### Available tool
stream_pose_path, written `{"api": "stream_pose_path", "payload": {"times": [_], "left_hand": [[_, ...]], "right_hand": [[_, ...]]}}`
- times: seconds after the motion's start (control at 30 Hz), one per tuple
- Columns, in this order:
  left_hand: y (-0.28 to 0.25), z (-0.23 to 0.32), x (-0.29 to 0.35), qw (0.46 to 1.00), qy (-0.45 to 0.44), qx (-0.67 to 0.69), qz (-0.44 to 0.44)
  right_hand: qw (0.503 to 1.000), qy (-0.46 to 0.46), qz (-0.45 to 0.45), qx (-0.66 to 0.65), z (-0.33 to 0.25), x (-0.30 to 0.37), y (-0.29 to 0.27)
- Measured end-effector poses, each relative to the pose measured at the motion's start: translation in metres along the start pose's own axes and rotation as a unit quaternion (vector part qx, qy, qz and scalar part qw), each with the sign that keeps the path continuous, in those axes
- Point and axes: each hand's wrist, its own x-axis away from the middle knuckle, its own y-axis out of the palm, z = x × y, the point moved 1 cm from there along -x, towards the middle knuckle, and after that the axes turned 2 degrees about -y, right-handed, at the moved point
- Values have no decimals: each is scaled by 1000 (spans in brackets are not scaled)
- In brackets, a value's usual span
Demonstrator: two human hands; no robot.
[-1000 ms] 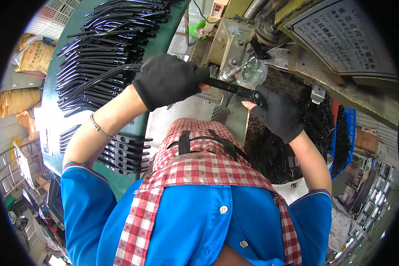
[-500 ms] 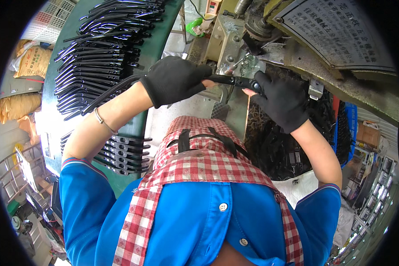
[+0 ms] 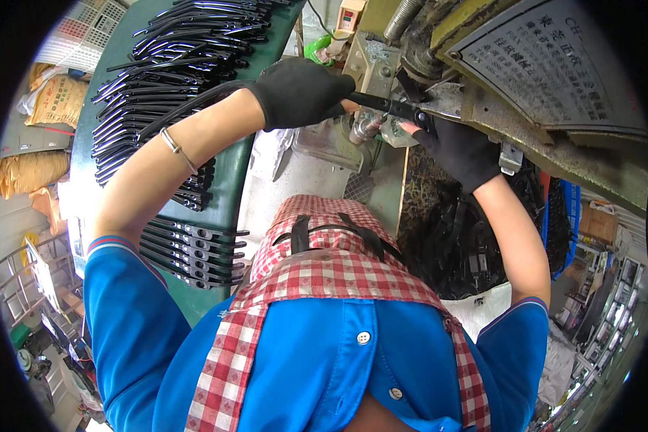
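Observation:
My left hand [image 3: 299, 93], in a black glove with bare fingertips, is closed around a long black bar [image 3: 381, 104] with holes near its right end. Behind my left wrist the bar runs on to the left as a bent tube. At its right end my right hand [image 3: 464, 147], gloved the same way, pinches the tip beside a round hole. The bar slopes down a little to the right, in front of a greasy metal machine [image 3: 475, 104]. A metal cylinder-like fitting [image 3: 366, 128] sits just below the bar.
On the left a green table [image 3: 272, 43] bears rows of bent black tubes [image 3: 187, 72] and a neat stack of holed black bars [image 3: 198, 248]. Below my right forearm lies a heap of black parts [image 3: 457, 252]. A blue crate [image 3: 573, 216] stands farther right.
Both hands have moved forward with the bar, the left one farther. The bar now slopes more, its left part higher in the picture.

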Motion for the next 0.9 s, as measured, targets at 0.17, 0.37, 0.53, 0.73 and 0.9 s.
{"api": "stream_pose_path", "payload": {"times": [0.17, 0.37, 0.53, 0.73, 0.9], "left_hand": [[10, -6, -3, 999, 2, -37, -10], [1, -14, -15, 996, 44, 26, -76], [5, -16, -18, 998, 29, -30, -55], [12, -15, -17, 996, 40, -62, 45], [13, -8, -18, 998, -10, -59, 9]], "right_hand": [[985, 65, -133, -93, 2, -9, 3], [999, 23, -32, -20, 13, 0, 24], [991, 109, -71, 8, 4, -4, 21], [985, 136, -100, -40, 7, -12, 13], [982, 179, -62, 18, -10, -8, 23]]}}
